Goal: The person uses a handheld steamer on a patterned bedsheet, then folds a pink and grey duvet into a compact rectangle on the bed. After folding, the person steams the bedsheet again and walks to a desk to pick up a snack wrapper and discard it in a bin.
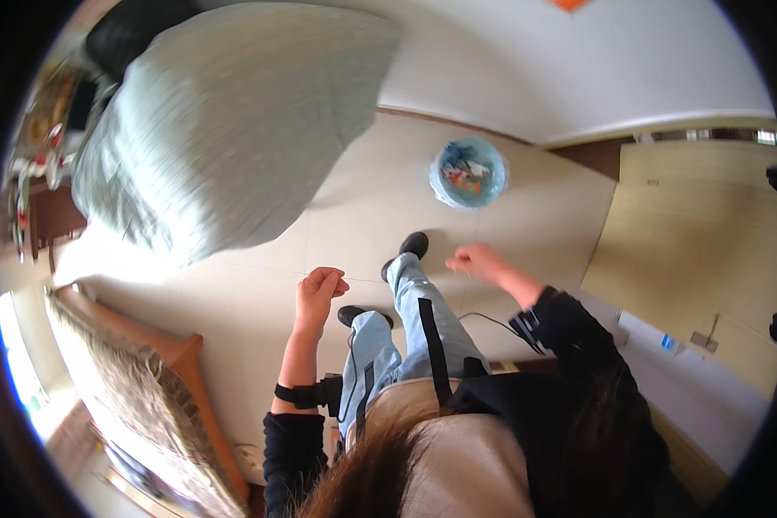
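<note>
My left hand (pixel 321 289) is held in the air in front of my body, its fingers curled in and nothing visible in them. To the right, my right hand (pixel 477 262) is raised over the floor with bent fingers drawn together; it too shows no object. Black straps with small devices sit on both forearms. Ahead of the right hand, a waste bin (pixel 448 198) with a pale blue liner stands on the floor, holding some litter. A large pale grey-green cloth (pixel 233 129) bulges at the far left, apart from both hands; what lies under it is hidden.
Pale tiles (pixel 259 302) cover the floor. A light wooden cabinet (pixel 691 250) stands at the right. Near left is a wooden piece of furniture (pixel 186 350) with a brown woven cover (pixel 138 380). A white wall (pixel 527 78) closes the far side. A thin dark cable hangs by my legs.
</note>
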Demonstrator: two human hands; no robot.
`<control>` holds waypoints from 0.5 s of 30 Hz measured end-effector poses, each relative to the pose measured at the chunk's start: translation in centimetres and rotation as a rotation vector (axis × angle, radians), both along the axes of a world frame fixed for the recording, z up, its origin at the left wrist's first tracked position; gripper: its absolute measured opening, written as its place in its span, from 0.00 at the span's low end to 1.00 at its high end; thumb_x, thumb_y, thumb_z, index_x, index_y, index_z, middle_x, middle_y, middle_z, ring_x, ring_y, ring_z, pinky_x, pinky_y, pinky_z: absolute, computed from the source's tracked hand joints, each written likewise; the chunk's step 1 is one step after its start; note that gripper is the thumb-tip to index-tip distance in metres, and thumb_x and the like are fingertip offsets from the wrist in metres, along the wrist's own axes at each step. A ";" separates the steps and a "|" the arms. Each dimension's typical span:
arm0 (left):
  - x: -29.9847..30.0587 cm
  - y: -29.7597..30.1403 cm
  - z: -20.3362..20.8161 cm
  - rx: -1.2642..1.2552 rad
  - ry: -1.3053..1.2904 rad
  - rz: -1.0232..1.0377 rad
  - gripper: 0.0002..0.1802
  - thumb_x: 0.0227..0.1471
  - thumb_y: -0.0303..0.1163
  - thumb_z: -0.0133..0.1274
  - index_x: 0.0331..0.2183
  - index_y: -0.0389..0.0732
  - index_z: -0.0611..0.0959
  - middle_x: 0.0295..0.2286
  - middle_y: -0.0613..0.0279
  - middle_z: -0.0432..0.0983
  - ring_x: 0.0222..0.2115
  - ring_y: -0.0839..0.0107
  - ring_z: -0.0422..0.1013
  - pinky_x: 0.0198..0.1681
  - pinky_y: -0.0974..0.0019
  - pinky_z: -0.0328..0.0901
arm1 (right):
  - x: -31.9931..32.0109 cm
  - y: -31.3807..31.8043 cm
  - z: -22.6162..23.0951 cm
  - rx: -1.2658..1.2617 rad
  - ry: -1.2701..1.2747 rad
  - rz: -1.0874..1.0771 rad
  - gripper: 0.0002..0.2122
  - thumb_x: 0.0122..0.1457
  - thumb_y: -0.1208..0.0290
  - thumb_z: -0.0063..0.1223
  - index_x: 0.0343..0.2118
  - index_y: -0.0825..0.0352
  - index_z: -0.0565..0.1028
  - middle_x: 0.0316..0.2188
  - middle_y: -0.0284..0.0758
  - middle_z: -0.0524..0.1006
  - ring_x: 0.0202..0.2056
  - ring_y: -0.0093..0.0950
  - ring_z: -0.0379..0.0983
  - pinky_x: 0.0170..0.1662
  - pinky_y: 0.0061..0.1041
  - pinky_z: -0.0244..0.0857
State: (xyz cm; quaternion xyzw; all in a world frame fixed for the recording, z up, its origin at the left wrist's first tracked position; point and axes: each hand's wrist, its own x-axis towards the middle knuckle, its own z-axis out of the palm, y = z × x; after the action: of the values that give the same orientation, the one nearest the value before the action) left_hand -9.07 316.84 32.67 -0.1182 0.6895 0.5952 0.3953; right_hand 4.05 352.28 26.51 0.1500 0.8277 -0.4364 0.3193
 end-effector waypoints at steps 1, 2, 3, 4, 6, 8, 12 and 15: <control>0.8 -2.5 0.9 0.001 0.031 0.005 0.10 0.57 0.30 0.49 0.35 0.34 0.81 0.27 0.59 0.78 0.29 0.72 0.75 0.37 0.69 0.70 | 1.0 -1.7 2.6 0.031 -0.049 0.048 0.16 0.59 0.57 0.52 0.22 0.66 0.76 0.17 0.38 0.74 0.19 0.30 0.69 0.26 0.32 0.62; 1.8 -5.1 1.8 0.006 0.069 0.025 0.10 0.57 0.30 0.49 0.34 0.34 0.81 0.26 0.59 0.78 0.29 0.72 0.75 0.37 0.69 0.70 | 2.5 -3.4 5.1 -0.010 -0.039 0.082 0.18 0.59 0.55 0.51 0.20 0.66 0.75 0.17 0.38 0.74 0.20 0.31 0.69 0.26 0.33 0.62; 3.1 -7.7 3.0 -0.019 0.103 0.056 0.12 0.54 0.33 0.53 0.29 0.32 0.82 0.24 0.61 0.78 0.27 0.75 0.73 0.35 0.71 0.68 | 3.7 -5.0 7.7 0.030 -0.066 0.169 0.17 0.60 0.57 0.49 0.21 0.65 0.75 0.18 0.39 0.75 0.22 0.33 0.71 0.28 0.34 0.64; 4.4 -10.6 4.3 -0.072 0.155 -0.014 0.13 0.54 0.33 0.54 0.28 0.32 0.82 0.23 0.61 0.78 0.26 0.75 0.73 0.34 0.71 0.68 | 4.7 -6.6 10.3 0.051 -0.063 0.278 0.13 0.59 0.60 0.49 0.24 0.63 0.76 0.21 0.38 0.77 0.24 0.35 0.73 0.31 0.35 0.66; 7.9 -16.7 7.3 -0.141 0.226 -0.098 0.12 0.54 0.32 0.55 0.26 0.32 0.83 0.25 0.61 0.78 0.27 0.74 0.72 0.34 0.70 0.68 | 6.1 -10.2 15.3 0.098 0.004 0.407 0.09 0.57 0.64 0.51 0.29 0.63 0.77 0.25 0.36 0.78 0.26 0.35 0.75 0.33 0.33 0.67; 11.9 -22.0 10.3 -0.088 0.304 -0.118 0.09 0.53 0.30 0.55 0.29 0.33 0.83 0.30 0.58 0.78 0.31 0.71 0.74 0.38 0.68 0.69 | 4.8 -13.7 19.5 0.103 0.041 0.383 0.07 0.56 0.67 0.53 0.30 0.64 0.77 0.25 0.36 0.78 0.26 0.34 0.74 0.33 0.30 0.67; 19.0 -30.1 15.7 -0.187 0.470 -0.068 0.15 0.51 0.28 0.55 0.43 0.38 0.80 0.38 0.55 0.77 0.39 0.64 0.75 0.44 0.64 0.70 | -1.5 -24.7 27.6 0.000 0.465 0.318 0.05 0.56 0.72 0.55 0.31 0.66 0.77 0.23 0.36 0.76 0.26 0.31 0.73 0.31 0.25 0.66; 23.9 -33.7 18.9 -0.129 0.515 -0.004 0.16 0.50 0.30 0.56 0.43 0.39 0.80 0.39 0.53 0.76 0.40 0.59 0.74 0.44 0.62 0.69 | -4.8 -34.5 34.5 -0.137 0.716 0.595 0.03 0.56 0.74 0.55 0.31 0.67 0.76 0.23 0.35 0.75 0.25 0.29 0.72 0.31 0.25 0.65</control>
State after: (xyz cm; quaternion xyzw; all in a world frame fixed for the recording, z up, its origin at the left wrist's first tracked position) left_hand 14.88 283.15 51.54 0.0135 0.8041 0.5598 0.1997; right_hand -0.73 317.77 61.01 -0.2752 0.8622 -0.4036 0.1341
